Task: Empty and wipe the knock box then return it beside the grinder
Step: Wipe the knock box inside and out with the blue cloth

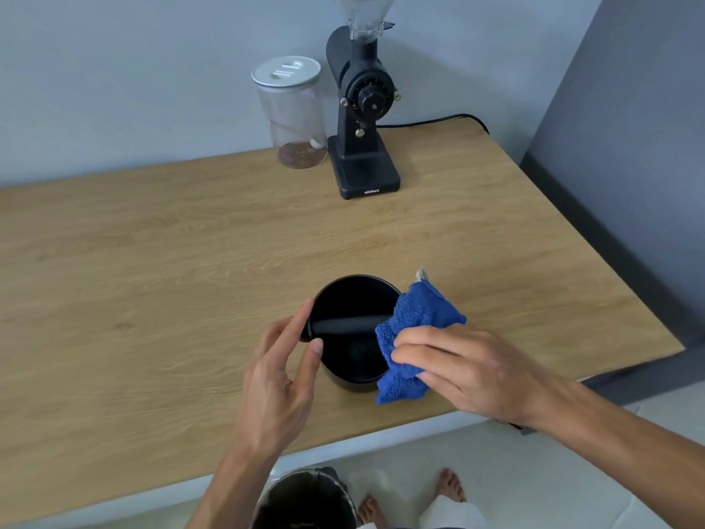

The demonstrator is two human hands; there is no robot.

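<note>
The black knock box [353, 299] stands upright on the wooden table [152, 261], near the front edge, its dark bar running across the opening. My left hand [280, 376] curls around its left rim, thumb and fingers touching the wall. My right hand [465, 370] grips a blue cloth [414, 326] pressed against the box's right rim, partly over the opening. The black grinder [362, 120] stands at the back of the table by the wall, well apart from the box.
A clear jar [295, 112] with a white lid and some coffee at its bottom stands left of the grinder. A black cable [435, 120] runs right from the grinder. A dark bin [305, 498] sits on the floor below the table's front edge, beside my feet.
</note>
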